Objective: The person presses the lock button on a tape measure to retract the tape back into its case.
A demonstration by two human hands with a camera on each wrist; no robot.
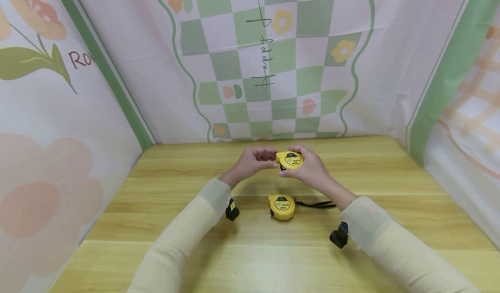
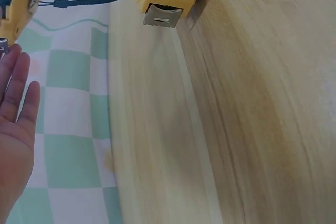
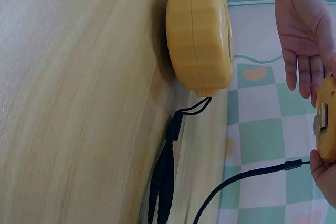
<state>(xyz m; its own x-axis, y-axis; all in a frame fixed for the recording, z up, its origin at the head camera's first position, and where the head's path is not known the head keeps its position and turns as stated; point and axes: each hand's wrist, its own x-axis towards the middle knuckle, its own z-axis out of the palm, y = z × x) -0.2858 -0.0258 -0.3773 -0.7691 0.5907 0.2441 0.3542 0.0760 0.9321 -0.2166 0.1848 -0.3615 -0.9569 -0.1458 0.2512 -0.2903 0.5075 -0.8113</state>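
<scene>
A yellow tape measure [image 1: 292, 160] is held up above the table in my right hand [image 1: 311, 170], gripped by its rear side between thumb and fingers. My left hand [image 1: 251, 163] is at the tape's front end. In the left wrist view, the fingers of the left hand [image 2: 16, 129] are nearly straight, their tips close to the metal end hook [image 2: 4, 45]; whether they touch it I cannot tell. On the table, nearer to me, stands a second yellow tape measure [image 1: 282, 207], its end hook [image 2: 161, 17] facing left. Its black wrist strap [image 1: 318, 205] trails right.
The wooden table [image 1: 250, 262] ends at a patterned cloth backdrop [image 1: 269, 102], with more cloth on both sides. Black wrist cameras [image 1: 339, 235] hang from both sleeves. From the held tape measure a black strap [image 3: 241, 176] dangles.
</scene>
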